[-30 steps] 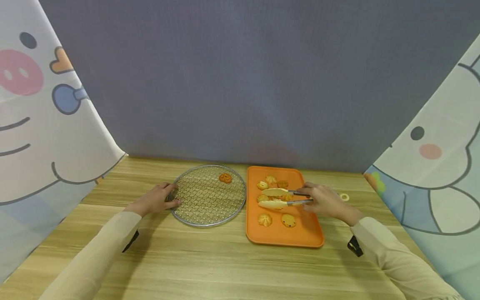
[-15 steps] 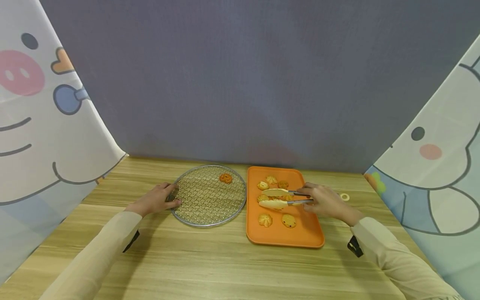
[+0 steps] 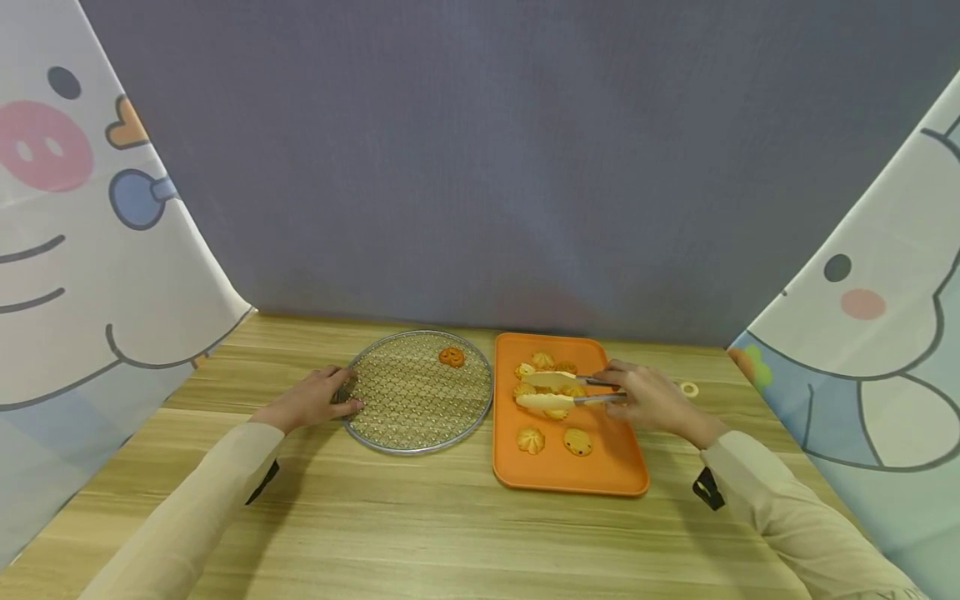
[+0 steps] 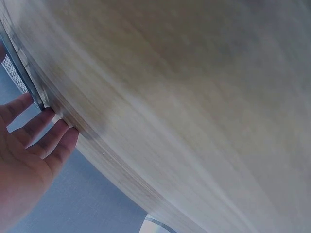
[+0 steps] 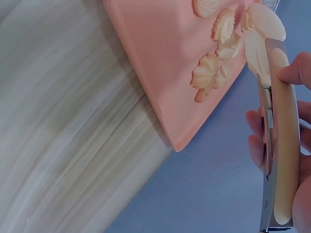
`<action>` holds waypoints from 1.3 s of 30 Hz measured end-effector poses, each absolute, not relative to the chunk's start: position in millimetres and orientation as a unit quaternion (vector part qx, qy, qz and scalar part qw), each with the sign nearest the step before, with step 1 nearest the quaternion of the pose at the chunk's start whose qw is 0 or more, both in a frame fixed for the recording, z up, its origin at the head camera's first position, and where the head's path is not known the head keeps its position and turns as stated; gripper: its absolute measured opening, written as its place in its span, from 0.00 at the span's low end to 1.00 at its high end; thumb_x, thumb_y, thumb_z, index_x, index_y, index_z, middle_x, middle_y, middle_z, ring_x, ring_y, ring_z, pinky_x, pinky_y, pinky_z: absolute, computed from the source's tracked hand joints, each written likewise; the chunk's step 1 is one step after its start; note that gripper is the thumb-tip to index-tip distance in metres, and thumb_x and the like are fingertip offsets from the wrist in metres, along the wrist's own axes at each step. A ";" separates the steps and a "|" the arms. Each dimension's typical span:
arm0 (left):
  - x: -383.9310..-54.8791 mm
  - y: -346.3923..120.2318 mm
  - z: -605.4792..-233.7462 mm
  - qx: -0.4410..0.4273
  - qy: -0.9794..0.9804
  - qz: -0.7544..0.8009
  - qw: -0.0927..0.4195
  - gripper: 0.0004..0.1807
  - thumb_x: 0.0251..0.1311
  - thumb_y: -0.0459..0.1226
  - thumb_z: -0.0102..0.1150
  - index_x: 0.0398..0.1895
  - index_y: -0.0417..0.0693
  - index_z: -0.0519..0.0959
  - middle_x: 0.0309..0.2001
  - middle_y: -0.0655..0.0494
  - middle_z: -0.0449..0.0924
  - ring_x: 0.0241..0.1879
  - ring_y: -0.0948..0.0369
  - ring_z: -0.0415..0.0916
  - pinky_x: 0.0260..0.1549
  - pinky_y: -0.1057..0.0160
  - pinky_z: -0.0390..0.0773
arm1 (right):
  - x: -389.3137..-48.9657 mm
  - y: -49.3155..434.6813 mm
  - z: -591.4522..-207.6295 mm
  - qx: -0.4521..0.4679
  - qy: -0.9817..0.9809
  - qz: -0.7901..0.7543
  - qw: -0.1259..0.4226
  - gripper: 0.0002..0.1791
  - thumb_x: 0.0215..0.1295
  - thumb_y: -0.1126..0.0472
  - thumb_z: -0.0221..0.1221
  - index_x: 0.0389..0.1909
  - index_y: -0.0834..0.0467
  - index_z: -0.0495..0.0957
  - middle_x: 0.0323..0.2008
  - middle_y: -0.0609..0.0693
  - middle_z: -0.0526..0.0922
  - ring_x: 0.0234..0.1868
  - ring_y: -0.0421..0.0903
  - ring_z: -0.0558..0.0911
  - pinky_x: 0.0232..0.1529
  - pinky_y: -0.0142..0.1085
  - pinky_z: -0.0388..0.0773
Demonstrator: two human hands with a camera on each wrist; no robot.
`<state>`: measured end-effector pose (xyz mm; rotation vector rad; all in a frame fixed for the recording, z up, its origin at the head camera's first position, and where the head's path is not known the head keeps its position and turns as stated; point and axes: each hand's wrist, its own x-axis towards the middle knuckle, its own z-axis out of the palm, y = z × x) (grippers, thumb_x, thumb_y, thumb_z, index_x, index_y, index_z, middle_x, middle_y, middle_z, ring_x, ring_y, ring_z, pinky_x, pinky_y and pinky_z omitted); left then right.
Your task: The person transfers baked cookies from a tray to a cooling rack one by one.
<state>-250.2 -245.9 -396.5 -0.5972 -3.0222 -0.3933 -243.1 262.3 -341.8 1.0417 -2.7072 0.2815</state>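
Observation:
My right hand [image 3: 641, 398] grips a pair of tongs [image 3: 549, 402] with cream-coloured tips over the orange tray [image 3: 600, 475]. The tong tips stand apart above the middle cookies, partly hiding them. In the right wrist view a cookie [image 5: 248, 22] overlaps the tips of the tongs [image 5: 284, 136]. Several piped and round cookies lie on the tray, among them a fluted one [image 3: 530, 440] and a dotted round one [image 3: 577, 442]. My left hand [image 3: 318, 398] touches the left rim of a round, patterned plate [image 3: 412, 417], fingers fairly straight and thumb over the rim.
A brown pretzel [image 3: 451, 357] lies near the far right of the round plate. Beyond the orange tray, a pale ring-shaped piece [image 3: 688, 389] rests on the wooden table [image 3: 420, 525]. A grey panel [image 3: 480, 167] stands at the table's back, with printed cloth on both sides.
The tongs have risen slightly and shifted a little away from the front edge, uncovering part of a cookie beneath. My left hand, the round plate and the orange tray have stayed in place.

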 end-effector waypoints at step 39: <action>-248.5 -243.5 -395.0 -0.202 -0.971 -0.127 0.030 0.32 0.56 0.49 0.58 0.57 0.37 0.67 0.54 0.29 0.67 0.52 0.32 0.65 0.49 0.36 0.69 | -279.5 171.4 -343.0 0.386 -0.911 0.091 0.113 0.20 0.54 0.59 0.61 0.49 0.59 0.78 0.41 0.51 0.80 0.23 0.36 0.72 0.21 0.27 0.68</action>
